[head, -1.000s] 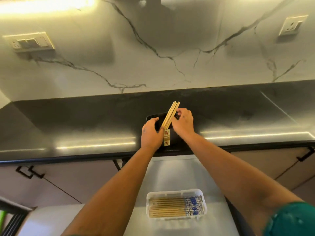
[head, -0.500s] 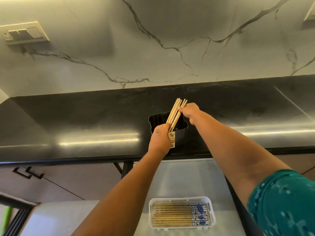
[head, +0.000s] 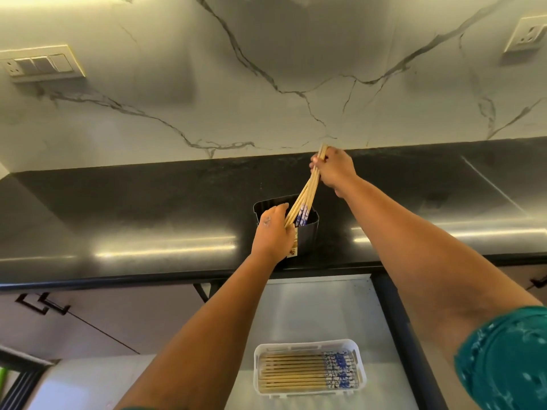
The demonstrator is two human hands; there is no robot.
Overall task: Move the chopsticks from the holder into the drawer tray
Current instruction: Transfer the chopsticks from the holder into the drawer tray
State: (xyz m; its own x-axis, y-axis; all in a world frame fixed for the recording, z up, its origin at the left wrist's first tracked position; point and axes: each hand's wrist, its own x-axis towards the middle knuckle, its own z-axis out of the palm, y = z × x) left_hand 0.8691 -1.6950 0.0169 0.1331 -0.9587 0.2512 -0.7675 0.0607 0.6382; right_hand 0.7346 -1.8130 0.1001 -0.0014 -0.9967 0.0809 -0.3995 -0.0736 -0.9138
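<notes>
A black holder (head: 307, 236) stands on the dark counter near its front edge. My left hand (head: 273, 233) grips its near wall. My right hand (head: 334, 170) is raised above and behind the holder, gripping the top ends of a bunch of wooden chopsticks (head: 303, 199). The bunch is tilted, and its blue-patterned lower ends are still at the holder's mouth. Below the counter, a white tray (head: 362, 369) lies in the open drawer with several chopsticks lying flat in it, blue ends to the right.
The black counter (head: 148, 214) runs across the view under a marble wall (head: 266, 69) with a switch plate (head: 38, 65) and a socket (head: 527, 34). The open drawer's pale floor (head: 319, 315) lies below, with cabinet handles (head: 44, 304) at left.
My right hand has lifted the bunch of chopsticks up and to the right, so the blue ends now show at the holder's mouth. My left hand stays on the holder.
</notes>
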